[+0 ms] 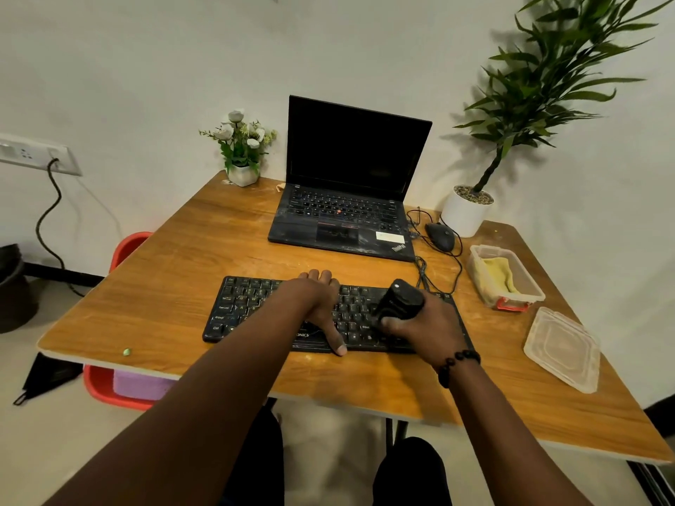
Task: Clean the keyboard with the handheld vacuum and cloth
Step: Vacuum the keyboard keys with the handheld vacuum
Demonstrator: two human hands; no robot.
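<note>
A black keyboard (277,312) is steadied at the near middle of the wooden counter (190,250) by the left hand (321,304), laid flat across the keys with fingers straight. A black handheld vacuum (400,299) is gripped by the right hand (425,323) and held nose-down over the keyboard's right half. To the right, a yellow cloth (498,273) is seen folded inside a clear plastic container (526,283) with a red clip; its clear lid (562,348) is laid separately, nearer the counter's front edge. Behind, an open laptop (350,184) is flanked by 2 white pots: a flower pot (241,174) and a plant pot (464,213) topped with pebbles.
</note>
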